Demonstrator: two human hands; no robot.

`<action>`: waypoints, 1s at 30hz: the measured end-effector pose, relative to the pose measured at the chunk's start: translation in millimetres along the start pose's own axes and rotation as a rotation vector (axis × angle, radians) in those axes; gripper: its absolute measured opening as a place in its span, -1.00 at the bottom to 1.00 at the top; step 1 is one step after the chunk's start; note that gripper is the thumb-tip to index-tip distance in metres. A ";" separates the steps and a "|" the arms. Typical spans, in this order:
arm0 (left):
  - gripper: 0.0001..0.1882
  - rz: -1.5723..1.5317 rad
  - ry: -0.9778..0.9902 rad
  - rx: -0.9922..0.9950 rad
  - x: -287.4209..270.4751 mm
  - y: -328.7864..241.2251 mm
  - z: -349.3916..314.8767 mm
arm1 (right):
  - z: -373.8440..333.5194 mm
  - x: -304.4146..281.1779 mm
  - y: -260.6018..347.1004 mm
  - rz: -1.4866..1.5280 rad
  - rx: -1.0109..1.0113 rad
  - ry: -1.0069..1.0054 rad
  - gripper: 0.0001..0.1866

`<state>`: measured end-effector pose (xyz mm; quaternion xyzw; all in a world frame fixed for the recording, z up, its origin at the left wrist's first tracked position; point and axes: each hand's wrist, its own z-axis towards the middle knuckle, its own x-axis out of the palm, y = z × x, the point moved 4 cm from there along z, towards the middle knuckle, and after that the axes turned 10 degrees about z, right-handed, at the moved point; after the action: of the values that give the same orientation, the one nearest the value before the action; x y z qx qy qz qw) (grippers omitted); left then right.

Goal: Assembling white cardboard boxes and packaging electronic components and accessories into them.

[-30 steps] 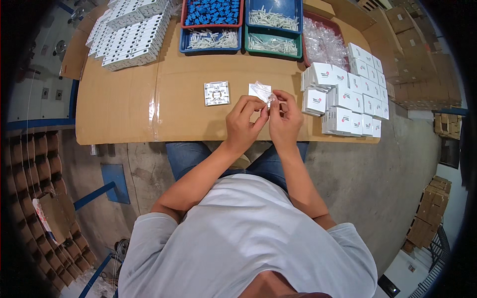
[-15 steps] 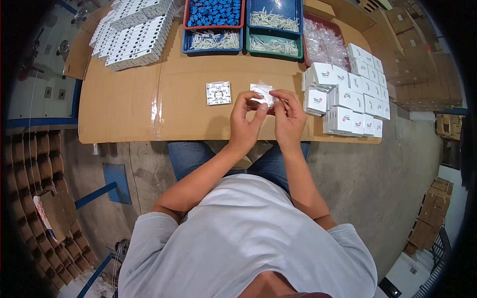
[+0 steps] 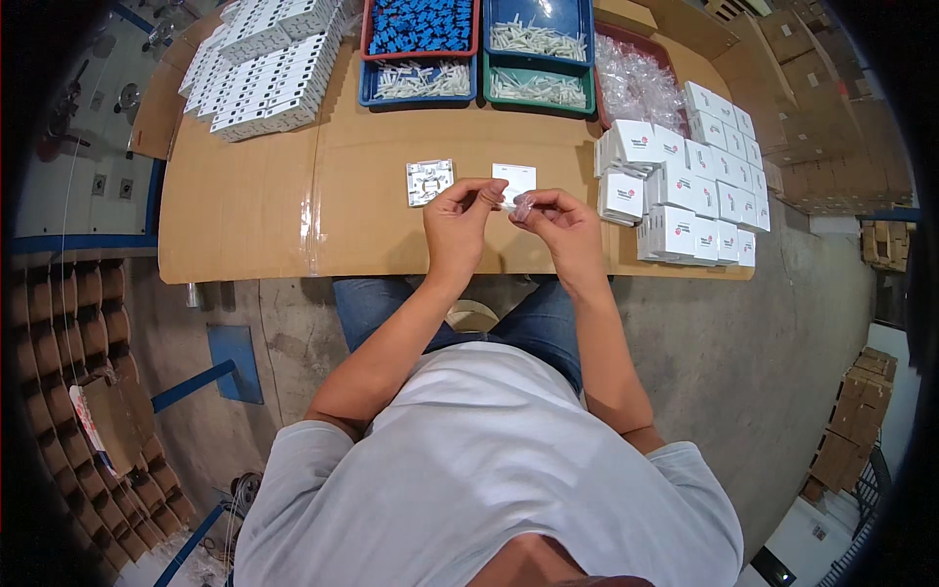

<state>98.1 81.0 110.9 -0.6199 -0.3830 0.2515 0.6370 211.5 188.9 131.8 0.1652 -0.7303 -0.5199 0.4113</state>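
Observation:
Close above the near part of the cardboard tabletop, a small crumpled clear plastic bag point(image 3: 521, 207) is pinched between my two hands. My left hand point(image 3: 458, 223) is closed, its thumb and fingertips pressed together at the bag's left end. My right hand point(image 3: 569, 233) is closed on the bag's right side. Just beyond the fingers a white square plate point(image 3: 514, 177) lies flat, its near edge partly covered. To its left rests a white square frame point(image 3: 429, 183) with a round cutout and clips, touched by neither hand.
White boxes point(image 3: 690, 210) stand stacked on the right. Behind them is a red tray point(image 3: 673, 61) of clear bags. Trays of blue pieces point(image 3: 419, 27) and of white plugs point(image 3: 536, 90) line the back. Stacked white frames point(image 3: 269, 73) fill the far left. The cardboard tabletop point(image 3: 235, 215) ends before my lap.
The white plate, held with the clear bag between my fingers before, now lies on the cardboard. Both hands have drawn slightly nearer to me, the left one also leftward.

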 end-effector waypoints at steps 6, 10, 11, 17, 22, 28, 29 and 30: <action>-0.75 0.110 -0.020 0.057 -5.5 1.1 3.8 | -2.9 2.0 2.0 0.050 0.139 -0.106 -0.83; -0.56 0.612 -0.017 0.547 -7.7 -40.1 3.7 | -1.5 -1.5 4.8 -0.015 0.046 -0.075 -0.89; -0.56 0.611 -0.013 0.545 -9.8 -48.7 3.8 | -1.3 -5.1 3.7 -0.016 0.047 -0.079 -0.89; -0.45 0.926 0.270 0.741 -10.1 -43.0 -1.1 | -2.0 0.8 8.4 -0.293 0.108 -0.022 -0.89; -0.49 0.754 0.310 0.517 -12.9 -31.8 2.1 | -2.3 3.6 19.2 -0.494 -0.144 0.145 -0.86; -0.56 0.698 0.321 0.548 -13.2 -31.7 1.8 | -8.7 14.0 31.8 -0.621 -0.227 0.265 -0.84; -0.56 0.698 0.320 0.547 -13.3 -31.0 1.6 | -9.0 13.5 32.5 -0.621 -0.226 0.266 -0.84; -0.56 0.688 0.323 0.563 -13.4 -30.6 0.9 | -9.2 12.8 31.8 -0.582 -0.187 0.274 -0.84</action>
<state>84.9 67.7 138.5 -0.5452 0.0317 0.4425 0.7113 216.8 187.5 166.8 0.3968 -0.5395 -0.6531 0.3535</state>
